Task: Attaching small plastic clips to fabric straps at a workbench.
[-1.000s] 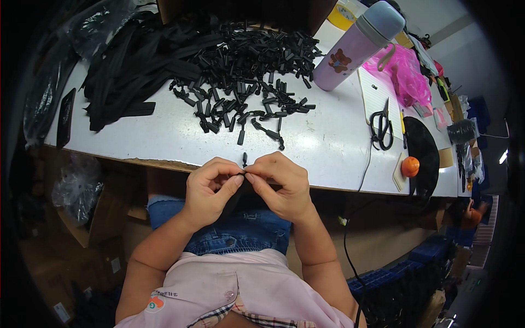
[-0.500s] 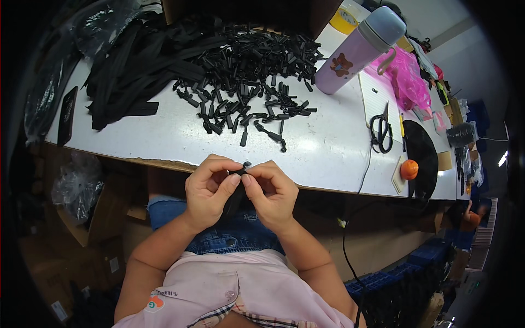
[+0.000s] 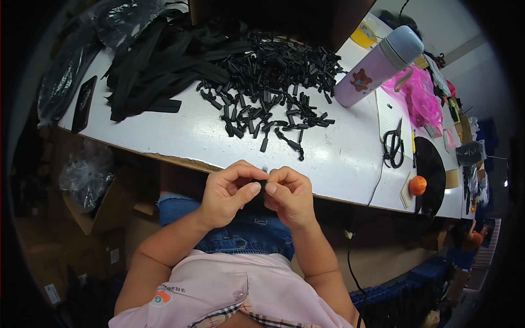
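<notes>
My left hand (image 3: 227, 197) and my right hand (image 3: 291, 197) meet in front of the table edge, thumbs and forefingers pinched. Between the fingertips is the end of a black zipper strip (image 3: 262, 185), mostly covered by my fingers. A small greyish tip (image 3: 265, 169) shows just above them; whether it belongs to a zipper slider I cannot tell. Beyond my hands, a heap of black zipper sliders with pulls (image 3: 268, 104) spreads over the white table (image 3: 180, 136). Long black zipper strips (image 3: 145, 65) lie bundled to its left.
A dark phone-like slab (image 3: 85, 104) lies at the left edge. On the right stand a lilac bottle (image 3: 363, 76), black scissors (image 3: 393, 147), a notepad (image 3: 386, 117), a pink bag (image 3: 421, 98) and an orange round object (image 3: 418, 185). A cable (image 3: 350, 262) hangs off the edge.
The whole view has shifted, with the table contents now further right and slightly lower. My hands have drawn closer together at the fingertips, and less of the black strip shows.
</notes>
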Motion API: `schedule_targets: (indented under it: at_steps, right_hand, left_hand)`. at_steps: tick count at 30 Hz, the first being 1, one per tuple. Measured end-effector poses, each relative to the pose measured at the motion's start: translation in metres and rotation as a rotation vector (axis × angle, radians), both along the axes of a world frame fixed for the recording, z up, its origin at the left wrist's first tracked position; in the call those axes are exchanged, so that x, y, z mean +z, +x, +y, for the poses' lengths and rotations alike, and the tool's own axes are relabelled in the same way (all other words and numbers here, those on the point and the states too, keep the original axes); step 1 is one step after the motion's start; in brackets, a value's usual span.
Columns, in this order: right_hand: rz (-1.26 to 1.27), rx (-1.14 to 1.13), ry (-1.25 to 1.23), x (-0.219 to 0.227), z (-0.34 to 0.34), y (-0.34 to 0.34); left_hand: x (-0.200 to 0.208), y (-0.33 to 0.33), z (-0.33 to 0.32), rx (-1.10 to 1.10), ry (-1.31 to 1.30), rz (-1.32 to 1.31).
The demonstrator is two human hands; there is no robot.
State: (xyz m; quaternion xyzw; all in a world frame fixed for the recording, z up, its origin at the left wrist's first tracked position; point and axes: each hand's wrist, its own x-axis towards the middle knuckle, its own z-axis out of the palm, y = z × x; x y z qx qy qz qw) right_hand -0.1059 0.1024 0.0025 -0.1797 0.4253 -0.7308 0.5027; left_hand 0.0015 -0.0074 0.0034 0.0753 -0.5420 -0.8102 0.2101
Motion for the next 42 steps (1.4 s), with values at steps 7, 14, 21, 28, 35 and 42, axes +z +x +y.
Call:
schedule_targets:
  at_steps: [7,14,21,28,35,42]
  right_hand:
    - [0.324,-0.262,-0.092,-0.004,-0.001,0.019]
    - [0.088,-0.045,-0.037,0.003,0.002,0.005]
    - [0.058,-0.031,-0.037,0.001,0.003,0.005]
    - [0.722,-0.201,-0.062,-0.012,0.003,0.012]
    - [0.489,-0.119,-0.084,-0.007,0.006,0.014]
    - [1.053,-0.334,-0.208,-0.008,0.001,0.008]
  left_hand:
    - [0.004,-0.006,0.008,0.145,-0.076,0.033]
    - [0.002,0.000,0.005,0.060,-0.023,-0.002]
    - [0.001,0.000,0.005,0.027,-0.022,0.001]
    - [0.004,-0.001,0.009,0.087,-0.063,-0.008]
    - [0.007,0.005,0.002,0.013,-0.223,-0.042]
    - [0.010,0.005,0.001,-0.022,0.088,-0.066]
